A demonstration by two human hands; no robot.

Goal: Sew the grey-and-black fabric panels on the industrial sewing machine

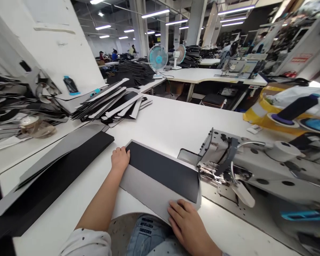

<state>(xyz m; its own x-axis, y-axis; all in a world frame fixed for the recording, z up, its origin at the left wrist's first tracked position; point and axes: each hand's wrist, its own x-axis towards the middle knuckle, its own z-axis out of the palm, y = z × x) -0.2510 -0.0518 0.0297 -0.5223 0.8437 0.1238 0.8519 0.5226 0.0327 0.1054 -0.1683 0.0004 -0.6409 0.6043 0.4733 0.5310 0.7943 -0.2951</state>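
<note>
Jeans point(145, 233): are peeking out below the table edge, right up close.
Right hand point(188, 223): is lying palm down on the grey piece, fingers slightly spread, resting along the near edge.
Grey piece point(146, 190): is lying flat on the white table point(173, 115), carrying a dark strip point(162, 170), its right end reaching the sewing machine.
Left hand point(120, 160): is resting at the left edge, fingers close together; whether it's pinching, I cannot tell.
Sewing machine point(269, 172): is standing on the right.
Long stack point(72, 169): is lying leftward, black beside grey.
Loose strips point(117, 103): are heaping up beyond.
Fan point(158, 58): is standing on a table farther back.
</note>
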